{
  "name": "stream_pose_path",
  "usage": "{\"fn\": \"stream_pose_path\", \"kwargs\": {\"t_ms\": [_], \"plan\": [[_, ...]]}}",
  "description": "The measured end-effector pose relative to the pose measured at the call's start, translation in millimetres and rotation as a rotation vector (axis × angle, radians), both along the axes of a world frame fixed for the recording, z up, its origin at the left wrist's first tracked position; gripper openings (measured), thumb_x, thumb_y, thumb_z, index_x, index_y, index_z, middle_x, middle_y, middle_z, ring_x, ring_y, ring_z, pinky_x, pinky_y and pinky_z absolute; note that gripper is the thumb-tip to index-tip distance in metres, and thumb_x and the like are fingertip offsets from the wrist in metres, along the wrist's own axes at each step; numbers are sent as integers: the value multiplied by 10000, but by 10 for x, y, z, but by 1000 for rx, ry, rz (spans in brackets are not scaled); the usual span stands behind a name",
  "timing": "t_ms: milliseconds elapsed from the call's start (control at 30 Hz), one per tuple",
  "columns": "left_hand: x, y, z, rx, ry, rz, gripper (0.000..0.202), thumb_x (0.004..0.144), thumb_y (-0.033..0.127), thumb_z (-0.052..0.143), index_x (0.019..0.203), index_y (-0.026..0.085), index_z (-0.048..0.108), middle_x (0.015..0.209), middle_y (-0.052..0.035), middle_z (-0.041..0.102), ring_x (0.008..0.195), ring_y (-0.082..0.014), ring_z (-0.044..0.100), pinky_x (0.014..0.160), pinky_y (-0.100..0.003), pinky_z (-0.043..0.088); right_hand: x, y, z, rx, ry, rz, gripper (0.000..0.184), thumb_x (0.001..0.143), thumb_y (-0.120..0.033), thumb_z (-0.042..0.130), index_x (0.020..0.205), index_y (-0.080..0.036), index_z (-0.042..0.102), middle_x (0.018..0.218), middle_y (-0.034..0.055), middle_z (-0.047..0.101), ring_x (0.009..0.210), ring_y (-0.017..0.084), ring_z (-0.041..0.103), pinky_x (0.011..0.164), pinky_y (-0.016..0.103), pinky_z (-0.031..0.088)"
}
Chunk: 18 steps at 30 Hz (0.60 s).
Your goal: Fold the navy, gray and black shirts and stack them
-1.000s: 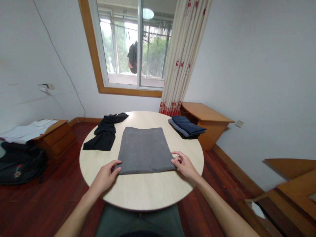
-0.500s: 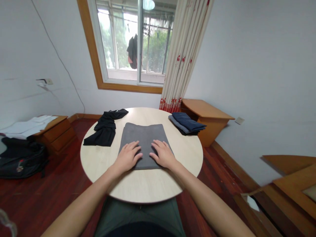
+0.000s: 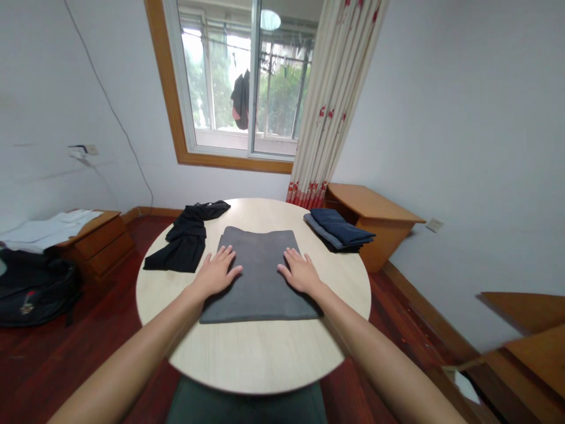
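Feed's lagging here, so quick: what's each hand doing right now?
Left hand: open, palm down on the folded gray cloth, holding nothing.
Right hand: open, palm down on the same cloth, holding nothing.

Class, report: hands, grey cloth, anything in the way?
Left hand, right hand: open, on grey cloth. Cloth flat. Black clothing left, folded stack right, neither touching cloth.

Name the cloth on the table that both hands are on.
The grey cloth in the middle: the left hand and right hand lie on it, while neither touches the black clothing at left or the navy-topped stack at right.
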<state>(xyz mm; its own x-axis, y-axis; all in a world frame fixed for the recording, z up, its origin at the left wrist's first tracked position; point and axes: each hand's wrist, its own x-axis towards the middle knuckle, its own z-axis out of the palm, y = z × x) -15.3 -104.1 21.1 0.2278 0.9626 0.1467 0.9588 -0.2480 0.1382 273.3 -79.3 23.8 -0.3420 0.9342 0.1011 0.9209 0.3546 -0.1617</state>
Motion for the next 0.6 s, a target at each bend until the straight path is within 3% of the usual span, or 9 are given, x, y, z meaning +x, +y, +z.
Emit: {"fn": "stream_pose_path", "kwargs": {"t_ms": [133,267,433,600], "plan": [[239,683,86,26,18,-53,596,1007,477,323,1480,132,435,1614,-134,257,1502,-309,194,1178,-563,203,-421,505,101,-1,26,48,639,1015,-506,323,1530,-129,353,1613,133,272,1506,250,212,1213,500,123],[235,1161,-76,4,47,-2,595,1002,460,335,1474,113,439,1601,-156,286,1493,-325,212,1179,-558,201,-580,924,1,-51,26,37,645,1009,-489,341,1540,-124,331,1620,130,251,1512,241,187,1215,497,104],[28,1345,-360,-13,-27,86,693,993,543,301,1537,115,337,1618,-129,254,1500,-318,189,1190,-529,204,-424,1180,-232,-75,82,-41,696,990,-540,345,1554,-134,304,1630,107,232,1517,226,172,1222,466,110],[-118,1358,-409,-74,-75,161,734,984,588,262,1562,136,277,1639,-104,182,1519,-292,120,1193,-543,188,-157,1320,-329,-91,143,-167,748,980,-618,306,1554,-139,307,1629,110,232,1520,251,157,1217,504,114]]}}
